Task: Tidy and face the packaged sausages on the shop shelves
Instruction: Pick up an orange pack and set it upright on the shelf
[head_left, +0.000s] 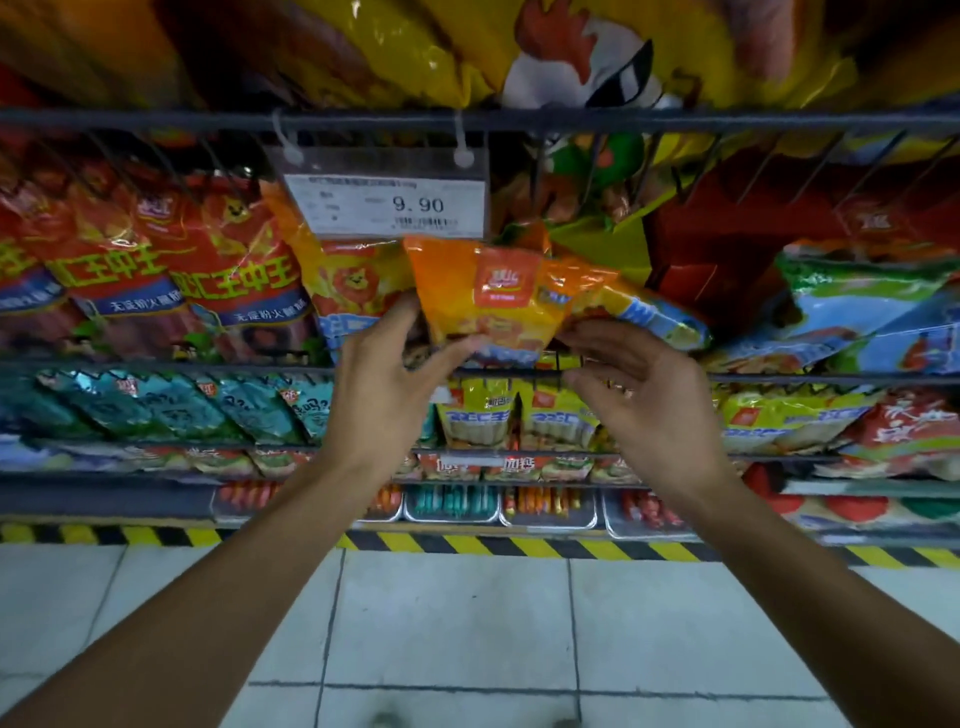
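Now the left hand (382, 358) pinches the orange packet (483, 296) at its 7 o'clock corner, turning its front outward on the shelf (156, 366); the right hand (631, 379), fingers spread, holds nothing.

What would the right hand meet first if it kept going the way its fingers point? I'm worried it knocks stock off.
Most likely the orange sausage pack that the left hand grips; the right hand is open, fingertips near its lower right edge. Depth is unclear.

A shiny orange plastic sausage pack (485, 296) with a red logo stands tilted, just under the white price tag (384, 202), on the wire shelf.
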